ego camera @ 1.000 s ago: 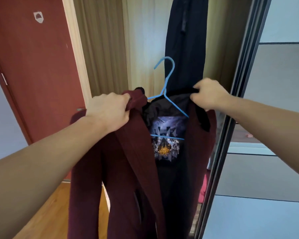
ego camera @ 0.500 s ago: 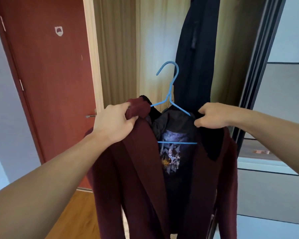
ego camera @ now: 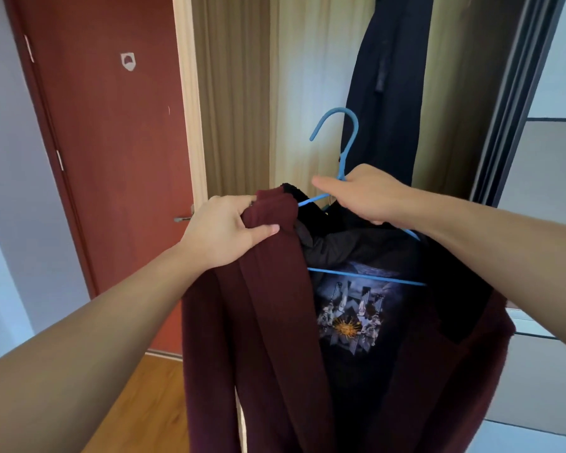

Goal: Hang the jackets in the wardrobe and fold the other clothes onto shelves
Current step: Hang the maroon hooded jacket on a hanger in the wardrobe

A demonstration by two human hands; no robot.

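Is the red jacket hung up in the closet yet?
Not yet. The maroon jacket is already on the blue hanger. The left hand grips its collar; the right hand holds the hanger's neck. Its hook is free. A dark garment already hangs inside.

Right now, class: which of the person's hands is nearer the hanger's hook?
Right. The right hand grips the blue hanger at its neck, just under the hook. The left hand sits lower and further left, clutching the maroon jacket.
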